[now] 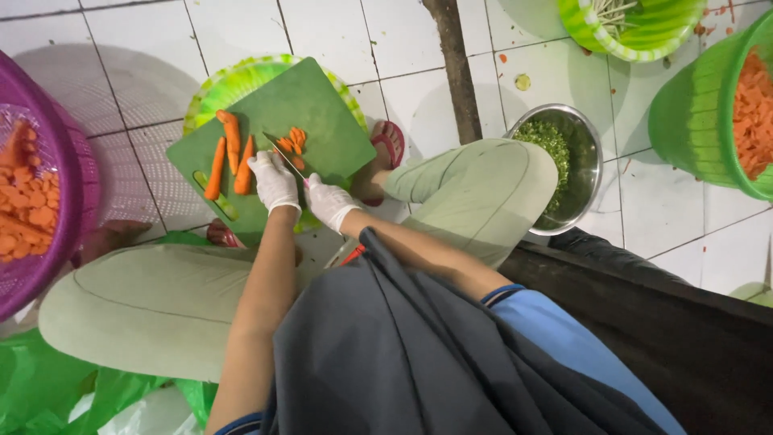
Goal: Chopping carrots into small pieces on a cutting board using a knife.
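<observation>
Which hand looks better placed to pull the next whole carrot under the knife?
Left hand, probably: it rests beside the whole carrots on the cutting board, while the right hand grips the knife.

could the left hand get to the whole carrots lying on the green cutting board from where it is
Probably yes: the gloved left hand rests on the green cutting board right beside the whole orange carrots, with nothing between them.

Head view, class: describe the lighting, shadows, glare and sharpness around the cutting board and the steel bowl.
Head view: even, soft light, with faint basket shadows on the white floor tiles; the green cutting board and gloved left hand and right hand look fairly sharp; mild glare on the steel bowl rim; the edges bend slightly, wide-angle style.
</observation>
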